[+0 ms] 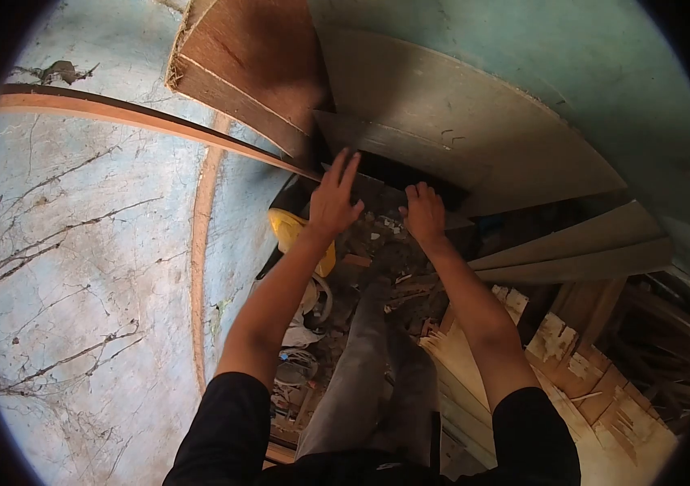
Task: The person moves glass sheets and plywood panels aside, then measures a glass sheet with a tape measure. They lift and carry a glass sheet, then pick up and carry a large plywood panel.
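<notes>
My left hand (334, 202) reaches forward with fingers stretched out and thumb apart, its fingertips over the left end of a dark strip (393, 174). This strip runs along the foot of a grey panel (410, 146) leaning against the far wall. My right hand (425, 215) is near the strip's right part, fingers slightly bent and thumb apart. Nothing shows in either palm. Behind the first panel stands a larger grey board (474, 97). A brown wooden panel (252, 61) leans to its left. Close by my left forearm lies a yellow object (284, 227).
A long wooden batten (151, 121) slants along the cracked blue wall (78, 267). Rubble (381, 227) covers the floor around my legs. Broken plywood (560, 340) and stacked boards (572, 247) lie at right. A wire-guarded round object (295, 367) sits at lower left.
</notes>
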A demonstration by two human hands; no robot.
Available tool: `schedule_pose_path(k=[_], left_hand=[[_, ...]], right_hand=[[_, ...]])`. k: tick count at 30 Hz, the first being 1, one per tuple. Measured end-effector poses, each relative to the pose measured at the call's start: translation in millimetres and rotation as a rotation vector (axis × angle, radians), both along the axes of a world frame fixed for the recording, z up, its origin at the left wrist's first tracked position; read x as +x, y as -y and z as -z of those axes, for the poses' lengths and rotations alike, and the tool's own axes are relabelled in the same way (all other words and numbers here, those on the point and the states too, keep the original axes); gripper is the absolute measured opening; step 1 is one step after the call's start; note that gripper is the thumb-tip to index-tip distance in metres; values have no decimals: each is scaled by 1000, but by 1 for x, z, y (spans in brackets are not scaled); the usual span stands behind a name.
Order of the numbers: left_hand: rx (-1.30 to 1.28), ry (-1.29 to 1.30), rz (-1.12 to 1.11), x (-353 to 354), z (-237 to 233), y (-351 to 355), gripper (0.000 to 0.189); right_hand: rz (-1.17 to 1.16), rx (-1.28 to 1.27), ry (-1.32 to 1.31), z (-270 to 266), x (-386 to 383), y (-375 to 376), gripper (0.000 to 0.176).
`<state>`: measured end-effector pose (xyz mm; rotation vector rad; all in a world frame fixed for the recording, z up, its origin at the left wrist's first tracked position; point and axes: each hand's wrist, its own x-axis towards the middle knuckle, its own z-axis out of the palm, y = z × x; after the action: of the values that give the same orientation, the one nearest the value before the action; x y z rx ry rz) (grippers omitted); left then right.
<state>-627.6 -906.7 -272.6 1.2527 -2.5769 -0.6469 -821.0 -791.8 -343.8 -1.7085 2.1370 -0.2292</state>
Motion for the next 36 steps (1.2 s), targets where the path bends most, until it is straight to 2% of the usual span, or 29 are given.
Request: schedule_pose_path(k=[1,3,4,5,6,7,8,9,12,16,18,19,21,24,25,27,29,33,35,36], left_hand=[[1,2,-4,6,3,-15,101],[202,-303,-371,16,15,-49,97],[207,-302,-376,25,42,-67,97],[272,-377,-490,34,80,-87,93],[337,-454,-604,31,81,-95,91],[344,-458,-611,31,81,-106,91],[761,-668,-822,31,80,-114,86],[1190,-872,-1015,28,74,-116,85],[1220,-977,-935,34,82,-120,94],[1261,-1005,-896,49,79,-107,91],[1366,-801,-927,59,78,-98,83],[1367,-800,-930,62,78,-96,83],[1360,-646,-999,67,79,-92,97],[1335,-585,-1013,62,64,-90,90],[1337,-580,-1013,61,64,-91,90],[1302,-548,-1123,60,65,-93,76],[1324,-582,-1104,59,59,-93,72],[1303,-612,-1091,48,42,-87,62],[1306,-604,-1069,47,39,-82,61],[1310,-604,-1053,48,39,-82,60]], right_hand=[[21,7,23,2,1,2,36],[38,15,49,6,1,9,36],[37,94,97,5,0,13,37],[36,174,141,3,-3,17,39],[31,182,135,0,-6,21,39],[-18,340,192,-4,-10,26,42],[-68,495,246,-8,-11,31,44],[-73,499,238,-2,-8,29,44],[-138,408,252,12,7,9,40],[-105,513,354,4,21,-1,53],[-102,578,405,-1,23,-5,56],[-116,583,452,-3,24,-9,62],[-128,586,501,-2,25,-15,69],[-177,560,623,15,20,-29,79],[-140,569,685,16,18,-33,77],[-97,580,749,26,8,-36,76],[232,760,1172,58,-9,-33,72],[403,810,1237,107,-20,-41,73],[16,767,932,120,-16,-39,83],[17,772,938,112,-14,-31,83]])
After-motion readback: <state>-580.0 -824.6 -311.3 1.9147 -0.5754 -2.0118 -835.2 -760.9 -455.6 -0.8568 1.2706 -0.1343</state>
